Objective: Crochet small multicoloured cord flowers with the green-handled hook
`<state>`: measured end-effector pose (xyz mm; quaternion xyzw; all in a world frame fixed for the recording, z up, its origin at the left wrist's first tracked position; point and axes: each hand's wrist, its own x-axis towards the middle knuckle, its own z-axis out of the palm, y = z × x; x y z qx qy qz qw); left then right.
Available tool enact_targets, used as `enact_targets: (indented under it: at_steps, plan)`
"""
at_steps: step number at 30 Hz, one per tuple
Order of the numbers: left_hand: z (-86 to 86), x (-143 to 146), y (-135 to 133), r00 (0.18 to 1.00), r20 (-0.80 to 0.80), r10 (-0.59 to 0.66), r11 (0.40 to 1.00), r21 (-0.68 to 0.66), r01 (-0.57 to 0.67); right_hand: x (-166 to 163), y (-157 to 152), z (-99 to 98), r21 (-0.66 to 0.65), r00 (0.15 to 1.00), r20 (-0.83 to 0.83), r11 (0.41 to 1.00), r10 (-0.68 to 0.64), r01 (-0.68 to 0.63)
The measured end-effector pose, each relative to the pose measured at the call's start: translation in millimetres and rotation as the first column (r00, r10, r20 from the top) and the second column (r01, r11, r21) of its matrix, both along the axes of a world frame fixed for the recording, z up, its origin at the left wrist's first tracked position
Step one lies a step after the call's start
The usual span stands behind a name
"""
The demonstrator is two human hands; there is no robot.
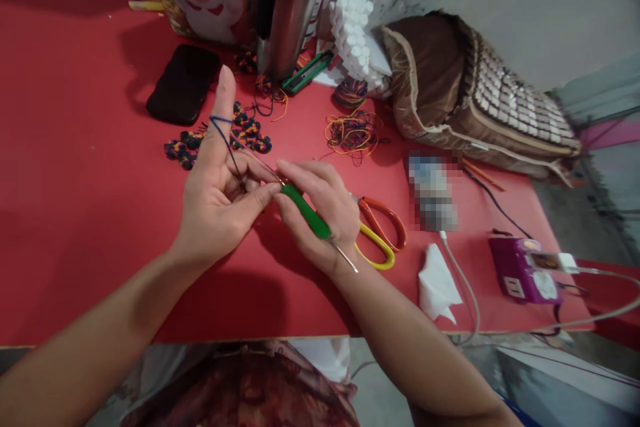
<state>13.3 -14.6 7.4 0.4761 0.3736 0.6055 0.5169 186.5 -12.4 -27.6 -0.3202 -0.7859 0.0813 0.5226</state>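
Note:
My right hand (325, 207) is closed around a crochet hook (306, 211) with a green grip and metal ends; one end sticks out toward my wrist, the other toward my left hand. My left hand (220, 193) has its index finger raised, with dark blue yarn (231, 147) looped around it and running down to the other fingers. Its thumb and middle finger pinch close to the hook's front end, where the work is too small to make out. Behind that hand lie several dark crocheted pieces (253, 132) with orange and pink flecks.
A tangle of multicoloured yarn (353, 132), a wound yarn ball (350, 92) and a green box cutter (307, 73) lie ahead. Scissors (383, 223) are beside my right wrist. A black phone (184, 83), a steel flask (295, 7), a tissue (439, 285) and a purple power box (523, 270) with cables stand around.

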Motion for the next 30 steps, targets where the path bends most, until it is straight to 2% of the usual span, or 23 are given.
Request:
enact_targets:
  at_steps: [4, 8, 10, 12, 15, 17, 19, 24, 30]
  plan:
    - [-1.2, -3, 4, 1.0, -0.002, 0.005, 1.0, -0.029, -0.005, 3, 0, 2.5, 0.058, 1.0, -0.018, 0.998, 0.019, -0.018]
    - [-6.9, -10, 10, 0.984, -0.161, 0.081, 0.994, -0.054, -0.09, 7, -3, 12.4, -0.002, 0.999, -0.046, 1.0, -0.01, 0.01]
    - [-6.2, -13, 11, 0.988, -0.145, 0.051, 0.994, -0.085, -0.063, 8, -5, 16.1, -0.048, 0.997, -0.069, 0.998, -0.038, 0.035]
    - [-2.8, -14, 12, 0.999, 0.029, -0.033, 0.982, -0.184, 0.037, 7, -5, 16.6, -0.084, 0.994, -0.086, 0.994, -0.07, 0.063]
    - [0.7, -10, 11, 0.928, 0.36, -0.096, 0.909, -0.347, 0.229, 3, -5, 12.2, -0.065, 0.995, -0.082, 0.996, -0.063, 0.058]
    - [-1.9, -5, 10, 0.868, 0.491, -0.072, 0.874, -0.388, 0.292, 0, -5, 8.2, -0.045, 0.997, -0.065, 0.998, -0.049, 0.046]
    - [-8.5, 1, 9, 0.838, 0.543, -0.058, 0.867, -0.389, 0.312, -3, -6, 5.0, -0.049, 0.997, -0.065, 0.998, -0.048, 0.045]
    - [-25.3, 10, 6, 0.881, 0.472, -0.039, 0.93, -0.306, 0.205, -5, -7, 1.3, -0.08, 0.992, -0.105, 0.995, -0.069, 0.061]
    - [-24.0, 13, 3, 0.942, 0.337, 0.0, 0.973, -0.219, 0.078, -3, -8, -1.9, -0.098, 0.993, -0.039, 0.99, -0.109, 0.105]
